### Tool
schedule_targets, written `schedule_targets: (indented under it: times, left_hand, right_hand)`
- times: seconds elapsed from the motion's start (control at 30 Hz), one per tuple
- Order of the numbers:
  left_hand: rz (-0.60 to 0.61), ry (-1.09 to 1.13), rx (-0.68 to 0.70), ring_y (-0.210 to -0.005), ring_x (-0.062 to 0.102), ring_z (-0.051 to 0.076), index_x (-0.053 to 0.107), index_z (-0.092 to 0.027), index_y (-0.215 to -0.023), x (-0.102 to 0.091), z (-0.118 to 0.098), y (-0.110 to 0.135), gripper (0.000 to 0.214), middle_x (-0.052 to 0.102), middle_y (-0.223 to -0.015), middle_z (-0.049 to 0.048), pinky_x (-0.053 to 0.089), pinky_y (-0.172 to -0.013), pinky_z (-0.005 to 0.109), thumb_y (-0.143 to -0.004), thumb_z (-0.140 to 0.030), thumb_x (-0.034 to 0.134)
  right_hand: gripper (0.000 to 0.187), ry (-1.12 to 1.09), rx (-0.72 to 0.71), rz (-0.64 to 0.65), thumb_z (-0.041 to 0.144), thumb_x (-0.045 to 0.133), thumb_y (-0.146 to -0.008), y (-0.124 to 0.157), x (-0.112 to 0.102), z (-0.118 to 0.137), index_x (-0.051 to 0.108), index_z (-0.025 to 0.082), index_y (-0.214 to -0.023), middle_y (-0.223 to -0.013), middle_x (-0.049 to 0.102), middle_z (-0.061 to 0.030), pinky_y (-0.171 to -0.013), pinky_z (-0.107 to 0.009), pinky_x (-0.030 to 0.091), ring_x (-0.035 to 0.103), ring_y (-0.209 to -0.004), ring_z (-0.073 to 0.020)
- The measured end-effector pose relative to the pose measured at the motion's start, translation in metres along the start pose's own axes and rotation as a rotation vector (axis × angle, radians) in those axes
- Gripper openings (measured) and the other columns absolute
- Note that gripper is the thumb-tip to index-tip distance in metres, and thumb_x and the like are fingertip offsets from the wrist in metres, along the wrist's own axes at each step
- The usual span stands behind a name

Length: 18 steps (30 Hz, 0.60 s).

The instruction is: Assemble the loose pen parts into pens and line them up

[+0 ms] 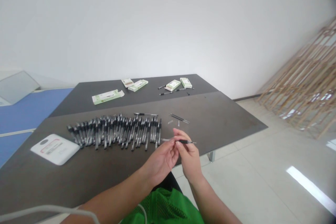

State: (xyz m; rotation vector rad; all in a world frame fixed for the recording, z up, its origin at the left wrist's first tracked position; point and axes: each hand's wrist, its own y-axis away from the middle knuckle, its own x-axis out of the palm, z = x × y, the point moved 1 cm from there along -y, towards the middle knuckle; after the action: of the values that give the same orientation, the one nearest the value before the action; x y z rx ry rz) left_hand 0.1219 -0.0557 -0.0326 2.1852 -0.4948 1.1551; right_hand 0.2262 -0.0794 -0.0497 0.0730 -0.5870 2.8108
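Observation:
Near the table's front edge, my two hands meet around one pen [186,141] with a black grip, its thin tip pointing right. My right hand [189,154] pinches it between thumb and fingers close to the grip. The fingertips of my left hand [164,159] are closed on the pen's clear rear part, which pokes out to the left. Left of my hands lies a long row of black-gripped pens [115,131]. Beyond my hands are a few thin refills [179,118] and small clear pieces [179,123].
A white rounded panel [55,149] lies at the left of the dark table [223,115]. Green and white boxes [106,96] and loose pens [166,93] are at the back. A white cable [47,208] crosses the lower left. Wooden lattice [304,77] leans at the right.

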Motion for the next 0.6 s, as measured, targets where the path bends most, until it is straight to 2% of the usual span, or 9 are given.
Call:
schedule_targets:
  times: [0.1, 0.2, 0.23, 0.3, 0.37, 0.43, 0.5, 0.57, 0.6]
  left_hand:
    - [0.020, -0.249, 0.035, -0.102, 0.061, 0.014, 0.060, -0.016, -0.108, -0.009, -0.004, -0.005, 0.022, 0.063, -0.114, 0.0085, 0.045, -0.095, 0.029, -0.088, -0.025, 0.053]
    - [-0.034, -0.640, 0.266, -0.113, 0.054, 0.018, 0.053, -0.022, -0.121, -0.010, -0.020, -0.010, 0.034, 0.057, -0.126, 0.0072, 0.038, -0.101, 0.034, -0.089, -0.034, 0.051]
    - [-0.009, -0.794, 0.331, -0.115, 0.052, 0.019, 0.053, -0.023, -0.120, -0.007, -0.024, -0.011, 0.034, 0.056, -0.127, 0.0063, 0.035, -0.103, 0.033, -0.088, -0.035, 0.051]
    - [0.121, -1.080, 0.385, -0.113, 0.052, 0.019, 0.058, -0.022, -0.114, -0.001, -0.030, -0.013, 0.030, 0.060, -0.121, 0.0051, 0.034, -0.102, 0.032, -0.088, -0.034, 0.051]
    - [0.222, -1.256, 0.394, -0.100, 0.057, 0.019, 0.062, -0.020, -0.104, 0.003, -0.030, -0.015, 0.025, 0.065, -0.106, 0.0045, 0.040, -0.093, 0.031, -0.089, -0.034, 0.047]
    - [0.211, -1.320, 0.415, -0.082, 0.058, 0.018, 0.061, -0.019, -0.093, 0.001, -0.030, -0.018, 0.025, 0.065, -0.086, 0.0027, 0.044, -0.081, 0.030, -0.091, -0.035, 0.042]
    - [0.152, -1.323, 0.435, -0.074, 0.057, 0.016, 0.058, -0.019, -0.087, -0.006, -0.031, -0.022, 0.027, 0.060, -0.074, 0.0006, 0.043, -0.075, 0.029, -0.092, -0.035, 0.038]
    - [0.091, -1.292, 0.448, -0.072, 0.057, 0.016, 0.056, -0.019, -0.089, -0.015, -0.035, -0.027, 0.026, 0.058, -0.071, -0.0004, 0.043, -0.075, 0.029, -0.093, -0.036, 0.037]
    - [0.055, -1.272, 0.454, -0.072, 0.057, 0.016, 0.056, -0.020, -0.093, -0.019, -0.037, -0.030, 0.025, 0.058, -0.071, -0.0005, 0.043, -0.075, 0.030, -0.093, -0.036, 0.036]
  right_hand:
    - [0.012, 0.080, -0.014, -0.030, 0.026, 0.055, -0.088, -0.009, -0.010, 0.007, 0.066, 0.023, -0.087, -0.111, 0.063, -0.0054, -0.095, -0.038, 0.041, 0.056, -0.107, -0.0202]
    - [0.011, 0.206, -0.024, 0.009, 0.026, 0.058, -0.085, -0.026, -0.019, 0.017, 0.068, 0.022, -0.083, -0.107, 0.062, -0.0055, -0.094, -0.037, 0.041, 0.056, -0.104, -0.0204]
    - [0.010, 0.239, -0.024, 0.033, 0.027, 0.060, -0.084, -0.031, -0.020, 0.020, 0.068, 0.022, -0.081, -0.105, 0.062, -0.0055, -0.094, -0.037, 0.040, 0.055, -0.104, -0.0207]
    - [0.011, 0.271, -0.017, 0.083, 0.028, 0.062, -0.082, -0.037, -0.018, 0.023, 0.069, 0.022, -0.076, -0.101, 0.063, -0.0052, -0.093, -0.037, 0.041, 0.056, -0.102, -0.0211]
    - [0.013, 0.258, 0.014, 0.124, 0.031, 0.062, -0.082, -0.039, -0.014, 0.021, 0.070, 0.023, -0.076, -0.100, 0.062, -0.0047, -0.086, -0.035, 0.046, 0.060, -0.092, -0.0195]
    - [0.014, 0.234, 0.022, 0.189, 0.035, 0.061, -0.082, -0.042, -0.012, 0.015, 0.071, 0.025, -0.085, -0.104, 0.062, -0.0044, -0.078, -0.033, 0.050, 0.062, -0.081, -0.0172]
    - [0.022, 0.279, -0.006, 0.241, 0.037, 0.060, -0.082, -0.056, -0.019, 0.005, 0.069, 0.026, -0.099, -0.110, 0.062, -0.0044, -0.078, -0.032, 0.050, 0.063, -0.083, -0.0168]
    - [0.026, 0.481, -0.004, 0.201, 0.035, 0.056, -0.085, -0.088, -0.038, -0.008, 0.066, 0.024, -0.106, -0.108, 0.065, -0.0038, -0.086, -0.029, 0.048, 0.062, -0.095, -0.0169]
    - [0.025, 0.668, 0.058, 0.101, 0.034, 0.053, -0.087, -0.111, -0.054, -0.015, 0.067, 0.023, -0.104, -0.105, 0.068, -0.0030, -0.087, -0.026, 0.047, 0.062, -0.096, -0.0156]
